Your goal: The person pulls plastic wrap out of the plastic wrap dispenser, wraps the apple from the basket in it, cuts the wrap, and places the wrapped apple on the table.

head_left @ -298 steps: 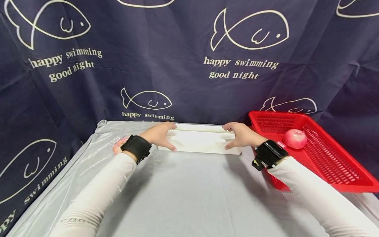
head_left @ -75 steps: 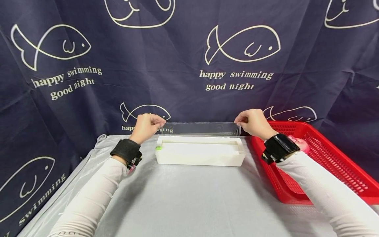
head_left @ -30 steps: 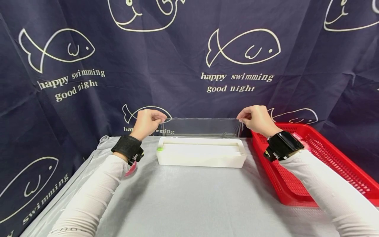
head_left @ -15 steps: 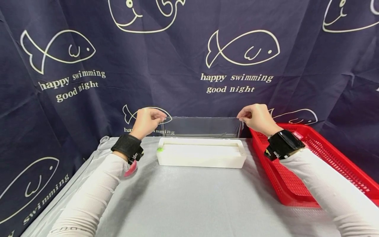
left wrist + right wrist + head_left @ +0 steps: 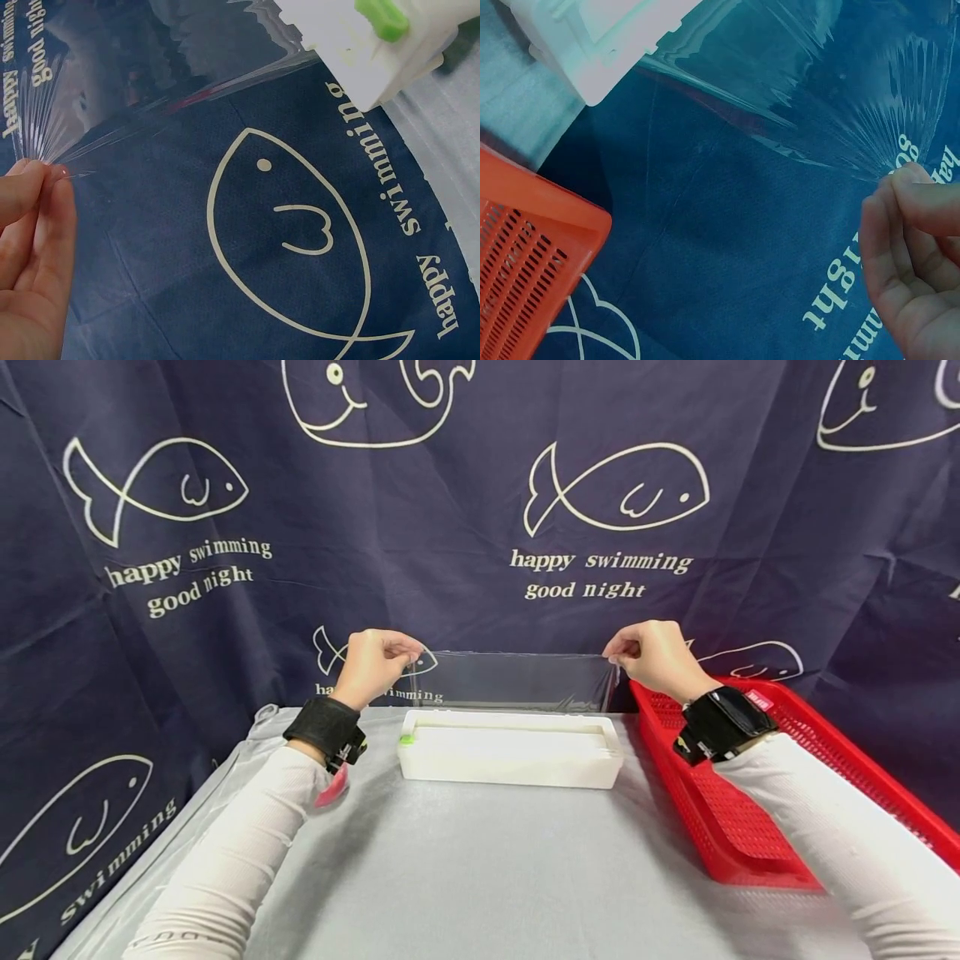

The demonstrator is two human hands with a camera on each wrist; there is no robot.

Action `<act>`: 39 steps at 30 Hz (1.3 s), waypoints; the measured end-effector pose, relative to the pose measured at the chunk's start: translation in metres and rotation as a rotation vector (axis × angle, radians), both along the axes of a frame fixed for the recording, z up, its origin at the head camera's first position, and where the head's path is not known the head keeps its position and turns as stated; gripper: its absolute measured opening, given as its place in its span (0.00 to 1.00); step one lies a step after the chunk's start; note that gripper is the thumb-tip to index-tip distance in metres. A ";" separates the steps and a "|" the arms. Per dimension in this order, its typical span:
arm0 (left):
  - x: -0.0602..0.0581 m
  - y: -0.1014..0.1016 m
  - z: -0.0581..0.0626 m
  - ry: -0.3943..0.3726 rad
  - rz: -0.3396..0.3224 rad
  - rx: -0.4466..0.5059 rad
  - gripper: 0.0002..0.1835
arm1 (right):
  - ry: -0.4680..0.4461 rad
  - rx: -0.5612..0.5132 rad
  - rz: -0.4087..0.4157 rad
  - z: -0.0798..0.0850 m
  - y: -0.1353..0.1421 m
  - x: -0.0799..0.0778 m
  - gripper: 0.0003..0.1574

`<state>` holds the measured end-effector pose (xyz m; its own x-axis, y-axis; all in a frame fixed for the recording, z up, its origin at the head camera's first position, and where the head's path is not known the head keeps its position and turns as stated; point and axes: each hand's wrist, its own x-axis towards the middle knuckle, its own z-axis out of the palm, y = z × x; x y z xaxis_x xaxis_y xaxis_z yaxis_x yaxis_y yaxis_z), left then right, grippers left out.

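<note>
A sheet of clear cling film (image 5: 513, 681) stretches up from the back of a white cling film dispenser (image 5: 510, 762) on the table. My left hand (image 5: 371, 668) pinches the film's left corner between thumb and fingertips; creases fan out from the pinch in the left wrist view. At the opposite corner, my right hand (image 5: 656, 658) pinches the film the same way, with folds (image 5: 900, 112) gathering toward the fingertips. Both hands are raised above and behind the dispenser. A green slider (image 5: 384, 18) sits at the dispenser's left end.
A red plastic basket (image 5: 738, 852) stands on the right, partly under my right forearm. Something pink (image 5: 332, 787) shows beside my left wrist, mostly hidden. The grey-covered table (image 5: 480, 868) ends at a dark blue curtain (image 5: 480, 527) with fish drawings behind the dispenser.
Earlier both hands held the sides of the white dispenser; since then they have taken the film's corners. Over the last seconds both hands rise slightly, and more film shows above the dispenser.
</note>
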<state>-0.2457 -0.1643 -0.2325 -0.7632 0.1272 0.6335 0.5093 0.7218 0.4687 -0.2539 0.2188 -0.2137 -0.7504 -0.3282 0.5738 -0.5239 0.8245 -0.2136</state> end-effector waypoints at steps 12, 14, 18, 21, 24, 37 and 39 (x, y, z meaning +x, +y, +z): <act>-0.001 -0.002 0.008 0.020 0.019 0.028 0.08 | 0.099 0.008 0.059 0.007 -0.001 0.003 0.11; -0.001 -0.002 0.012 0.029 0.013 0.028 0.08 | 0.113 0.005 0.057 0.009 -0.001 0.005 0.11; -0.001 -0.001 0.015 0.039 0.008 0.032 0.08 | 0.121 0.011 0.057 0.013 0.000 0.006 0.10; 0.000 -0.001 0.013 0.048 0.014 0.043 0.08 | 0.122 0.020 0.062 0.016 -0.001 0.007 0.10; 0.002 -0.002 0.011 0.073 0.016 0.055 0.08 | 0.121 0.025 0.061 0.020 -0.003 0.007 0.11; 0.008 0.002 0.014 0.142 0.014 0.065 0.09 | 0.125 -0.010 0.024 0.027 -0.001 0.012 0.12; 0.009 0.003 0.016 0.150 0.015 0.066 0.09 | 0.118 -0.011 0.017 0.029 -0.001 0.012 0.13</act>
<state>-0.2364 -0.1616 -0.2165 -0.6607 0.0711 0.7473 0.5667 0.7002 0.4344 -0.2417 0.2176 -0.1843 -0.6716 -0.3336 0.6616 -0.5601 0.8131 -0.1586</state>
